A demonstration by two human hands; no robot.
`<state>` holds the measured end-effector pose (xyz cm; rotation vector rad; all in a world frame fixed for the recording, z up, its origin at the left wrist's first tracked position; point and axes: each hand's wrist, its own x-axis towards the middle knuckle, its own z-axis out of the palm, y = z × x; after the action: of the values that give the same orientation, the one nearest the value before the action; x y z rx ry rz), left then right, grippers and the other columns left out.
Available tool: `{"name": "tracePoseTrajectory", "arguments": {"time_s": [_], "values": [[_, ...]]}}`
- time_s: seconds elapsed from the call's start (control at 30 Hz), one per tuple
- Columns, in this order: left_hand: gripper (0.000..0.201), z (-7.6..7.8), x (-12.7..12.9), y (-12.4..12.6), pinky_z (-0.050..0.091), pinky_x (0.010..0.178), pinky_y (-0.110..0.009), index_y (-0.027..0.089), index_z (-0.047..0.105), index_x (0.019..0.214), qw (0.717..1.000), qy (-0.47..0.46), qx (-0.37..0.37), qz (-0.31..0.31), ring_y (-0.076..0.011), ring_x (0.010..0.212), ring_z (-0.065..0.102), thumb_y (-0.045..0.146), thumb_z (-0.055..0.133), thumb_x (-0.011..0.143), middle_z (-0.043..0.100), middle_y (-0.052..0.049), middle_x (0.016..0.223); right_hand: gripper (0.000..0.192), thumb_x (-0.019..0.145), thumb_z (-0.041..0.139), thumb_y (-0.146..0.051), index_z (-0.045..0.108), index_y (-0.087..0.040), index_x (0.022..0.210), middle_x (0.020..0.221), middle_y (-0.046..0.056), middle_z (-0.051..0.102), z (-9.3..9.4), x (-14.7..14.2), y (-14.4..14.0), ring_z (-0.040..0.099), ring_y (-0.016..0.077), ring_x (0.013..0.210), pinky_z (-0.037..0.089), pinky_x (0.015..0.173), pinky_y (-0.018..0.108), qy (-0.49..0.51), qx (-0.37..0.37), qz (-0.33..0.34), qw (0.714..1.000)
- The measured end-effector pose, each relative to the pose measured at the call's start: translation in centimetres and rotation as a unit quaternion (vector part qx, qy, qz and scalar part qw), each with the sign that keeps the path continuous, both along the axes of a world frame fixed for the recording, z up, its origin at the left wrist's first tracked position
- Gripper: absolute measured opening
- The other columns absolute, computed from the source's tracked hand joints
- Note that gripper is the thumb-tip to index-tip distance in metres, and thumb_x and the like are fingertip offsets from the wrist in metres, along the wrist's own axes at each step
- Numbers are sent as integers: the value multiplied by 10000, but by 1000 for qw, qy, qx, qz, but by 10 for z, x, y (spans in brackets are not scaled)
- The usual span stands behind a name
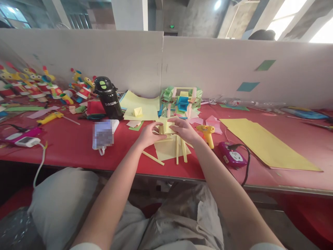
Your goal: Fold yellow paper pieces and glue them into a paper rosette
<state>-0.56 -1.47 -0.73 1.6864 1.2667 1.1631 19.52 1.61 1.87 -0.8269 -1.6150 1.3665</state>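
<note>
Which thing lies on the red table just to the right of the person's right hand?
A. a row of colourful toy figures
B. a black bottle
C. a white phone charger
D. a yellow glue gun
D: the yellow glue gun lies on the red table right beside the right hand, while the black bottle stands far to the left.

Single view only, head-worn camera, seated person's eye level. Faces forward and down across red table (67,146) toward white partition wall (104,59) at 12 o'clock. Both forearms enter from 6 o'clock, left hand (148,134) and right hand (185,130) near frame centre, at arm's reach. Lap and knees fill bottom edge, very near. Wide lens: table edge bows, black bottle (108,98) at 10 o'clock, yellow paper sheet (265,144) at 3 o'clock. Ceiling and windows visible above partition. No second view, nothing shared.
</note>
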Motion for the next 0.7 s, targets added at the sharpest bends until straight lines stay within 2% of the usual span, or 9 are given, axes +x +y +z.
{"name": "tracePoseTrajectory", "arguments": {"time_s": [0.23,0.5,0.7], "values": [[734,-1,-2,2,544,672,-274,177,627,1233,1000,1,10,-12,-191,824,664,384,908,587,684,-72,962,352,753,693,-336,687,-168,1063,697,-32,530,0,-3,-4,474,105,609,443,585,280,-57,36,-26,997],[826,3,-1,-1,568,672,-274,161,596,1288,999,-23,-6,-40,-201,841,678,400,923,567,689,-76,969,377,707,712,-369,724,-180,1034,793,20,621,-5,-7,-2,543,130,647,498,587,298,-68,48,-46,995],[829,2,0,-1,589,685,-288,163,591,1275,999,-31,-11,-38,-208,860,685,390,932,554,694,-99,1043,381,720,676,-333,720,-170,1061,733,8,611,-8,-11,-3,527,122,606,459,559,274,-98,64,-79,990]]}}
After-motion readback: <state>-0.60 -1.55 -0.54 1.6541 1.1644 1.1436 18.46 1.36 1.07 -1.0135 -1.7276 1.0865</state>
